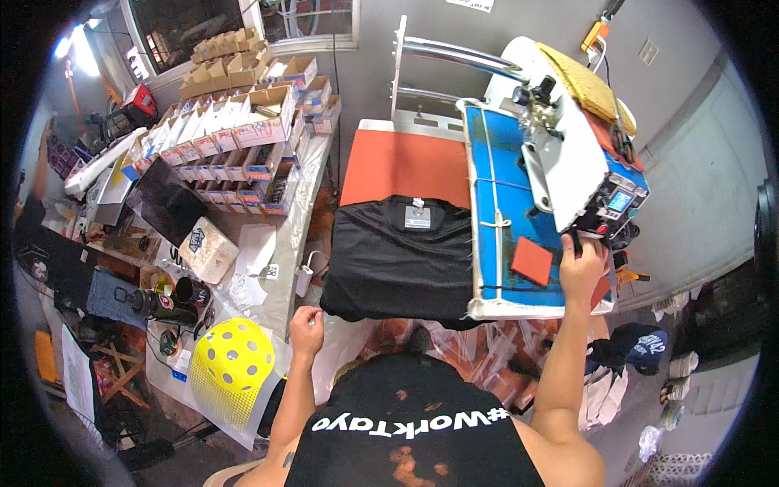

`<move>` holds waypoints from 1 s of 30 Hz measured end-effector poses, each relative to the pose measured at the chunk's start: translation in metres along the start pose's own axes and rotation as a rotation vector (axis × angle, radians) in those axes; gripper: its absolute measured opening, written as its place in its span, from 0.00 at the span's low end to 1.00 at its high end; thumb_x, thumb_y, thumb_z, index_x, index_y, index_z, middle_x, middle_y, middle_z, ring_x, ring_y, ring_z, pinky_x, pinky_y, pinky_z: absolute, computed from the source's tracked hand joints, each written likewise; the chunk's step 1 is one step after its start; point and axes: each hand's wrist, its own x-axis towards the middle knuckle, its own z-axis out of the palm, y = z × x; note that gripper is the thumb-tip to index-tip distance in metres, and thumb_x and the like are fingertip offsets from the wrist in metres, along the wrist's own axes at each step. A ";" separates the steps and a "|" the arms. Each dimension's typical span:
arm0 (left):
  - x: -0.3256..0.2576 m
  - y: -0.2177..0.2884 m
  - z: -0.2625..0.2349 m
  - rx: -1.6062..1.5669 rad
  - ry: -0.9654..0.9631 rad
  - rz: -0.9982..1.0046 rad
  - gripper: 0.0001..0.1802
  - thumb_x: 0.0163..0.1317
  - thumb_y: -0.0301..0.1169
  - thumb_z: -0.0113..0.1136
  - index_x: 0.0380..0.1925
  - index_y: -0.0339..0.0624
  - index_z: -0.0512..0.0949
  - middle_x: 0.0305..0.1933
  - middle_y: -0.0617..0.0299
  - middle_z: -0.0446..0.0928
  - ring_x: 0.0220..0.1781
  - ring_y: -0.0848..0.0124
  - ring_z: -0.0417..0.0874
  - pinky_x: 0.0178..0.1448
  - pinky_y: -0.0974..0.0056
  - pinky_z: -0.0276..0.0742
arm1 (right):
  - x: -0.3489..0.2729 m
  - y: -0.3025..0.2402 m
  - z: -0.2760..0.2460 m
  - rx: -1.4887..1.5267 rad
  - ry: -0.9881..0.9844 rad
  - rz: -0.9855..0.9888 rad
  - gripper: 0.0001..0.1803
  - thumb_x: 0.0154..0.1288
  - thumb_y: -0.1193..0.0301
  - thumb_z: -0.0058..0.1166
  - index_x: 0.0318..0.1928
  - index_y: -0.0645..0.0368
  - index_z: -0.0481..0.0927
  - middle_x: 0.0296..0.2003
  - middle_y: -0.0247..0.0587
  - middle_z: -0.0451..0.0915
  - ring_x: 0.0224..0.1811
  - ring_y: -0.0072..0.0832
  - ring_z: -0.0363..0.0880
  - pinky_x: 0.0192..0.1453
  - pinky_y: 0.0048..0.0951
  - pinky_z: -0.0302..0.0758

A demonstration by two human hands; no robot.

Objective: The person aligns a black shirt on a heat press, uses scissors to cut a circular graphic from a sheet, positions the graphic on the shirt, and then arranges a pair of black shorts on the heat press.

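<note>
A black T-shirt lies flat on the orange pad of a heat press, its collar and a grey label toward the far side. The press's upper part, a blue plate with a white edge and string tied across it, stands swung over to the right of the shirt. My right hand is closed around the press's black handle, just below the control box with its lit screen. My left hand is curled into a loose fist beside the shirt's near left corner, apart from it, with nothing visible in it.
On the left table, cardboard boxes stand stacked with packets inside. A clear sheet with a yellow dotted print lies nearer me, beside dark mugs. Plastic bags and orange pieces are below the press. Scissors rest on the press's top.
</note>
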 end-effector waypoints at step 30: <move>-0.155 0.027 -0.116 0.096 0.063 -0.163 0.07 0.62 0.27 0.63 0.37 0.37 0.85 0.38 0.49 0.83 0.37 0.56 0.86 0.43 0.59 0.82 | -0.047 -0.235 -0.013 0.427 0.099 -0.267 0.50 0.49 0.51 0.73 0.71 0.54 0.67 0.76 0.63 0.48 0.76 0.67 0.50 0.72 0.71 0.50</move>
